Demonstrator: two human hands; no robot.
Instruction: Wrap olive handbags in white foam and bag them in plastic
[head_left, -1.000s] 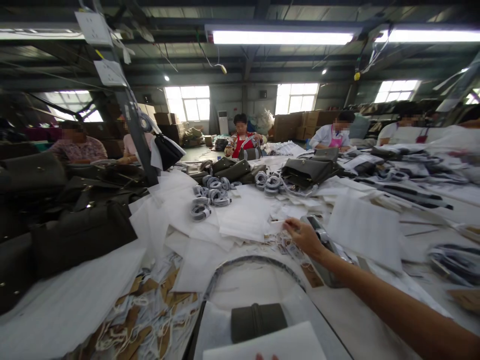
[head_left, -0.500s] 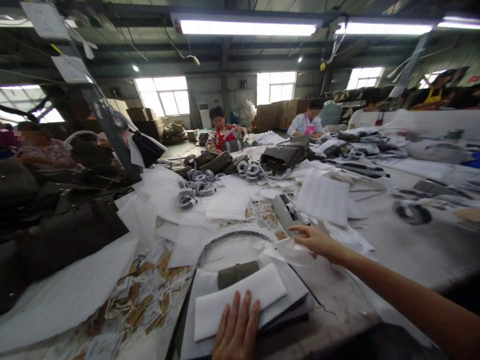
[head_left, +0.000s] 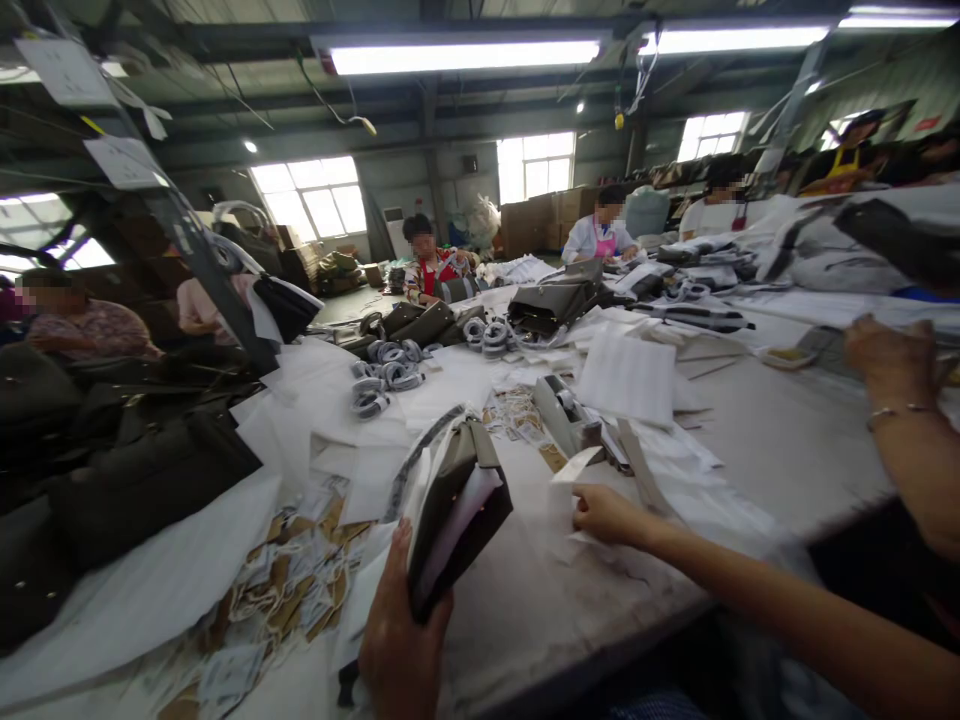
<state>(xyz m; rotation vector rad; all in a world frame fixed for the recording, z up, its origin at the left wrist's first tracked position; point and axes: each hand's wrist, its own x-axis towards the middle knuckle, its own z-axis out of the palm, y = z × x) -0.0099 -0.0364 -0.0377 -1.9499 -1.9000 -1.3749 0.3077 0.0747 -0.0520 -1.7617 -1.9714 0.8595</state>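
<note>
A dark olive handbag (head_left: 469,520) stands tilted up on its edge, its wrapped handle (head_left: 420,460) toward the far left. My left hand (head_left: 401,630) grips its near lower end, with the thumb on one side and the fingers on the other. White lining or padding shows along the bag's opening. My right hand (head_left: 609,515) is closed in a pinch on a white sheet (head_left: 564,492), to the right of the bag and apart from it. Just beyond that hand sits a grey tape dispenser (head_left: 556,415).
Cardboard tags with strings (head_left: 289,575) lie in a heap at left, beside dark bags (head_left: 142,480). Coiled handles (head_left: 386,370) and stacked foam sheets (head_left: 630,375) lie farther back. At right, a co-worker's hands (head_left: 896,365) work near the table edge. Other people sit across the table.
The bag, flat before under my left palm, is now raised on edge in that hand. My right hand has moved from beside the dispenser toward me and closed on the white sheet. A co-worker's hands have appeared.
</note>
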